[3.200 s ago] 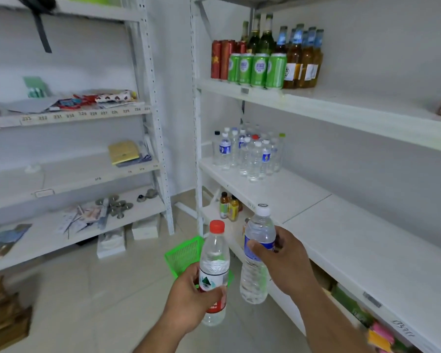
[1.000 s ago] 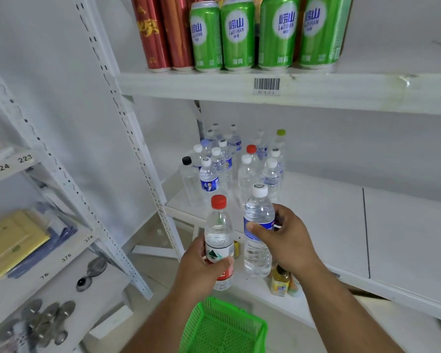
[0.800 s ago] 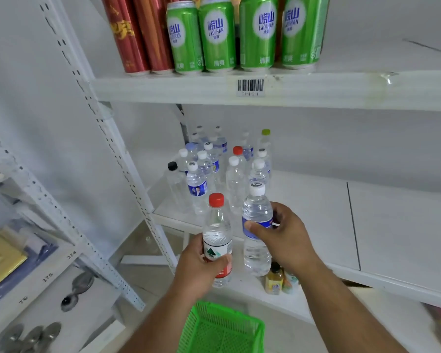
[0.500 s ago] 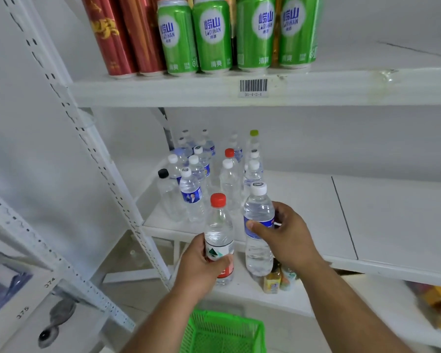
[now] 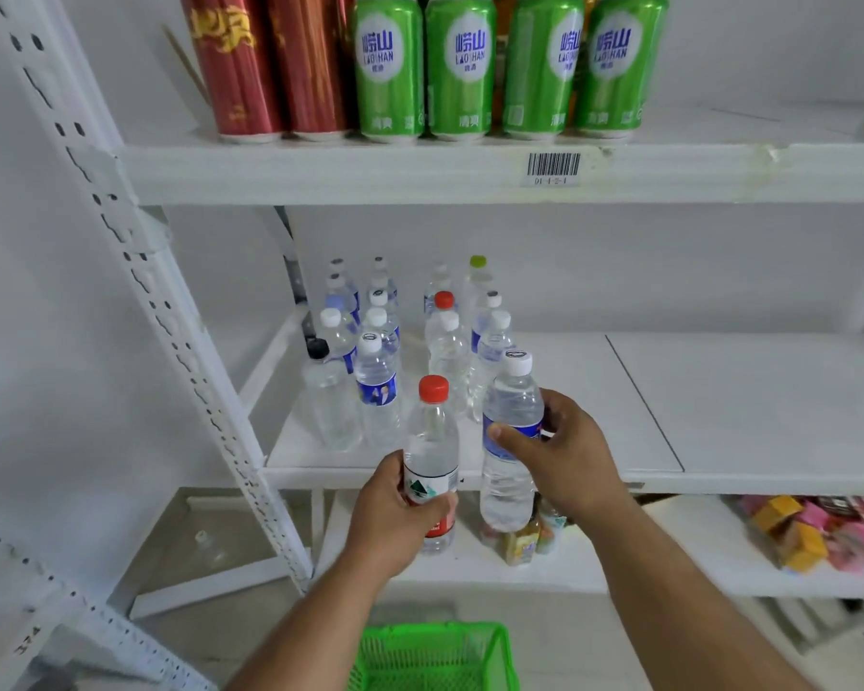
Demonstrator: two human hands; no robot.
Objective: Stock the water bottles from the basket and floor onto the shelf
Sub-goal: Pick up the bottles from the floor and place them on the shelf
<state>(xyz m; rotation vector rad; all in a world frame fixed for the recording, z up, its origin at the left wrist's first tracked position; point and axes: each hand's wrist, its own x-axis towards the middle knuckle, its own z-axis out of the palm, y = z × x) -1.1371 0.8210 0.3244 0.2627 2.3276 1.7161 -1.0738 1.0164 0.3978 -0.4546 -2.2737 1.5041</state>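
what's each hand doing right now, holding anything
Left hand: closed around the red-capped bottle, upright.
Right hand: closed around the white-capped bottle, upright.

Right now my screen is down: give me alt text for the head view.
Two hands hold upright water bottles just in front of a white shelf: the left hand grips a red-capped bottle, the right hand a white-capped bottle. More bottles cluster on the shelf behind; a green basket sits below.
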